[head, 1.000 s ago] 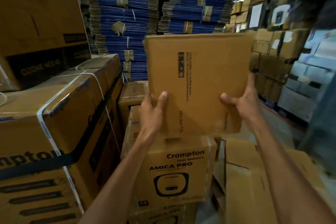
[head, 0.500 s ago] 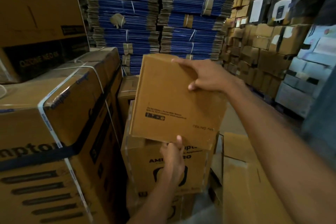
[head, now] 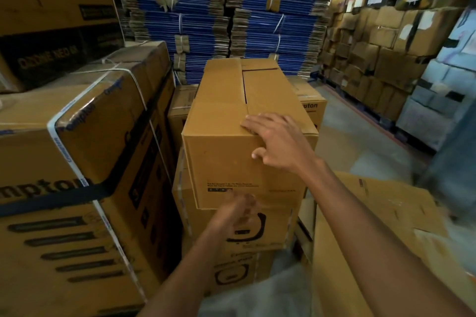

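- Warehouse stock closed in on every side: bundles of flattened blue cartons [head: 195, 20] were stacked high at the back, and a wall of brown boxes [head: 373, 54] ran along the right.
- On the left stood a large strapped box [head: 85, 152], bound with white bands and one black band.
- At the centre, a plain brown carton [head: 221, 116] sat on top of a stack of printed boxes [head: 268, 234], its top flaps folded shut, with a seam running away from the viewer.
- The right hand [head: 279, 141] lay over the carton's near top edge, its fingers [head: 257, 121] spread apart and flat on the top, its thumb [head: 257, 155] down on the front face.
- The left hand [head: 239, 210] was at the carton's lower front edge, too blurred to tell how its fingers lay or whether they touched the carton.
- Loose flat cardboard [head: 381, 216] lay at the lower right, just beside the stack.
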